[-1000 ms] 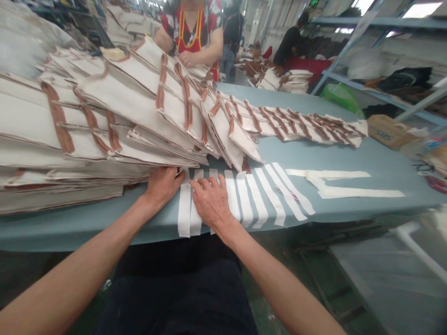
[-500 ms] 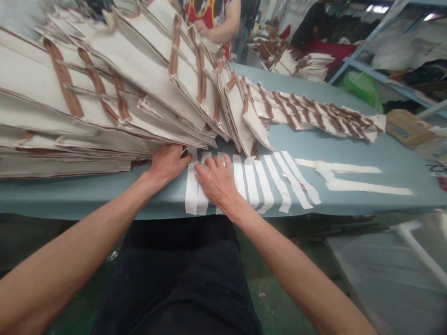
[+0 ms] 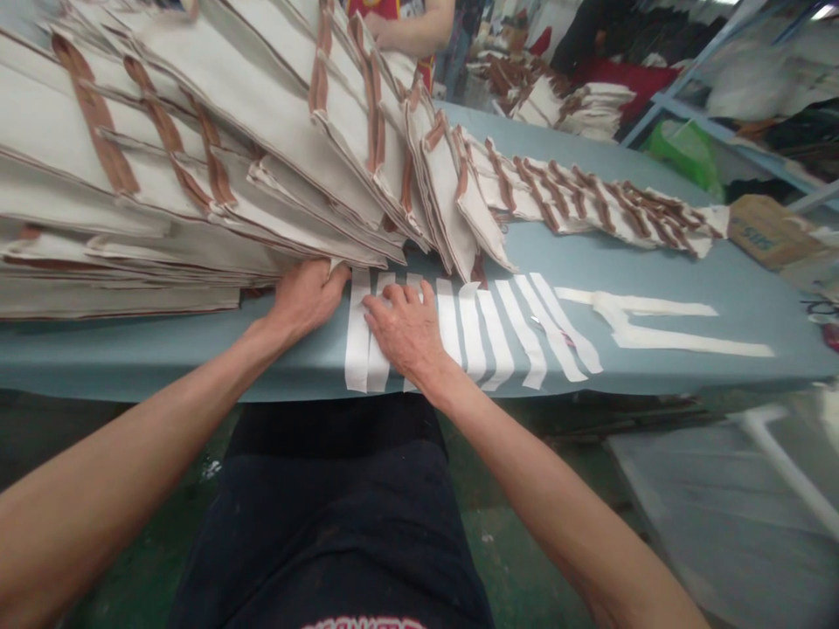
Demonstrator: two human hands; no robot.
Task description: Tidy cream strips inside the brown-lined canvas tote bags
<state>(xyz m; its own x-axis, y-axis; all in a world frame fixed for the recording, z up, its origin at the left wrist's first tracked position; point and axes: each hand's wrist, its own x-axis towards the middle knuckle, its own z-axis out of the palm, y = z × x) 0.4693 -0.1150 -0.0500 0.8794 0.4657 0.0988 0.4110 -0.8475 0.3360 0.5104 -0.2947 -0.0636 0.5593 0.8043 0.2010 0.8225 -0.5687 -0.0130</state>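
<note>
well, right hand on white strips, left hand at cloth stack

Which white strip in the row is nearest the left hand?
The leftmost strip: its far end lies by the thumb of the left hand. The other strips all lie farther right, the next ones partly covered by the right hand.

- Place: textile workshop.
- Table, one, long, blue-green.
- Stack, one, large: cream cloth, brown bands.
- Row, one: similar banded cloth, overlapping, along the table.
- Strips, white, several, laid side by side.
- Pile, one: more cloth, in the background.
- Shelves, blue frame, loaded, at right.
- Co-worker, one, across the table, partly in view.
</note>
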